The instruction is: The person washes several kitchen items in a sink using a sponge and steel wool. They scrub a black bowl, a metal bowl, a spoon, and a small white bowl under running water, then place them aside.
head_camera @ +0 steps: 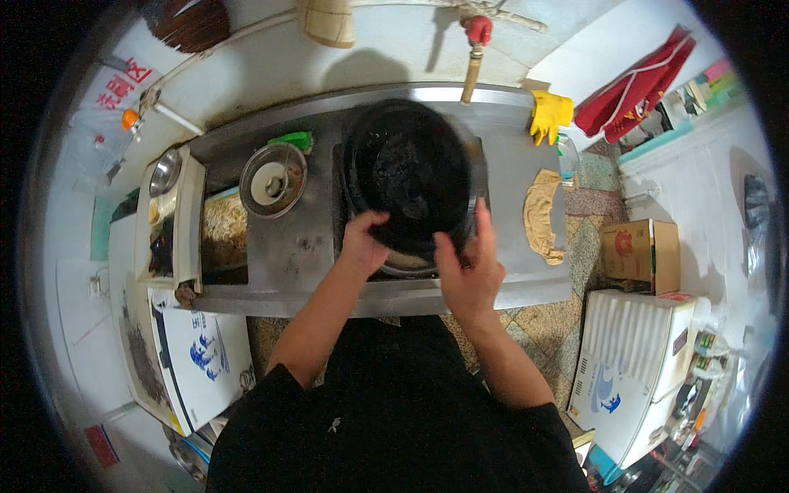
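A wide round black pan is over the sink in front of me, its dark surface wet and shiny. My left hand holds its near left rim, thumb on top. At the near right side, my right hand grips the rim with the thumb over it and the forefinger stretched along the side; it is slightly blurred. Below the pan shows the pale rim of a round vessel, mostly hidden. Whatever else is in the sink cannot be seen.
Left on the steel counter stand a metal bowl and a green brush. A red-handled tap hangs above the back edge. Yellow rubber gloves and a tan cloth lie at the right. White freezers flank me.
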Motion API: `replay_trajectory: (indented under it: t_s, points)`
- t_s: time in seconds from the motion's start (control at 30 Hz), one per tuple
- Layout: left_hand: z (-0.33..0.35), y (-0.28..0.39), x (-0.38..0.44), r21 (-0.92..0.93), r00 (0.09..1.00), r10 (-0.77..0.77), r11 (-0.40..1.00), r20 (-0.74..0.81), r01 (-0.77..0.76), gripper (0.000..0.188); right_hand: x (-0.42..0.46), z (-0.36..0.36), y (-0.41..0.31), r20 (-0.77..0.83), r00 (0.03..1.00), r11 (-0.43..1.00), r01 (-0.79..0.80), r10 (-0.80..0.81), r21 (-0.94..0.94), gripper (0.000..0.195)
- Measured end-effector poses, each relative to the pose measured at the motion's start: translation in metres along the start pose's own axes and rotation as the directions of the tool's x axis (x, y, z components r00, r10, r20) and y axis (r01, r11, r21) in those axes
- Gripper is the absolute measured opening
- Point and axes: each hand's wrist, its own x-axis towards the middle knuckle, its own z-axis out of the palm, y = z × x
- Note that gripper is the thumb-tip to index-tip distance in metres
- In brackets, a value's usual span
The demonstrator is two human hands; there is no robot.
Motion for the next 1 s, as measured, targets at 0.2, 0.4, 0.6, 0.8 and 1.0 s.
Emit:
replay_trajectory:
  t_s: [0.2, 0.4, 0.6, 0.8, 1.0]
  points:
    - [0.027, 0.046, -0.005, 0.353, 0.947, 0.311, 0.879, 0.082, -0.320, 0.058, 0.015, 0.035, 0.037, 0.149, 0.962, 0.800, -0.272, 0.227, 0.536, 0.061]
    - [0.026, 0.072, -0.018, 0.737, 0.561, 0.540, -0.181, 0.628, -0.651, 0.091, 0.031, 0.097, 0.054, 0.432, 0.740, 0.563, -0.673, 0.516, 0.480, 0.040]
    - [-0.004, 0.094, -0.027, 0.606, 0.482, 0.367, -0.475, 0.796, -0.638, 0.092, 0.051, 0.183, 0.092, 0.717, 0.543, 0.058, -0.813, 0.437, 0.580, 0.035]
    - [-0.037, 0.138, -0.014, 0.463, 0.330, 0.335, -0.499, 0.883, -0.733, 0.088, 0.048, 0.225, 0.064, 0.637, 0.682, -0.003, -0.682, 0.360, 0.731, 0.040]
    - [-0.043, 0.184, -0.016, 0.407, 0.178, 0.452, -0.481, 0.874, -0.776, 0.084, 0.042, 0.203, -0.027, 0.499, 0.749, 0.280, -0.640, 0.435, 0.716, 0.051]
